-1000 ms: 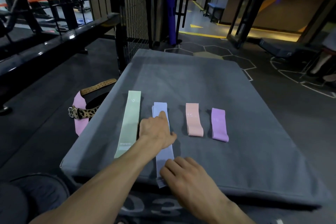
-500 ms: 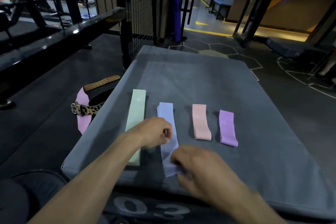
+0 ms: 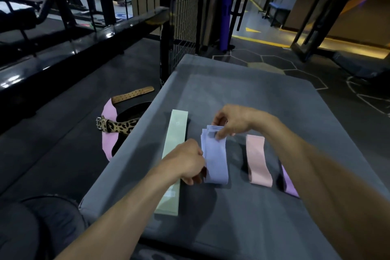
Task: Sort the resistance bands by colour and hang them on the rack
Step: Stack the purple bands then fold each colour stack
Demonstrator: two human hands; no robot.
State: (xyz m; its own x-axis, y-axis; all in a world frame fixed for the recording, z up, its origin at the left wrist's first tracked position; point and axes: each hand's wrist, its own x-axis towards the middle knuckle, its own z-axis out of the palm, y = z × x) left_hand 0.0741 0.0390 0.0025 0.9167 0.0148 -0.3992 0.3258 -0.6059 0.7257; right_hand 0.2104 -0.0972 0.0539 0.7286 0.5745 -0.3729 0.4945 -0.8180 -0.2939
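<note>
My left hand [image 3: 187,161] and right hand [image 3: 232,121] pinch the folded blue band [image 3: 215,156] on the grey mat [image 3: 242,95], between the green band [image 3: 174,154] and pink band [image 3: 256,160]: colours are sorted, nothing hangs on a rack yet

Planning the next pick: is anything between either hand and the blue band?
Nothing visible. The right hand pinches the blue band's far end and the left hand touches its near left edge.
</note>
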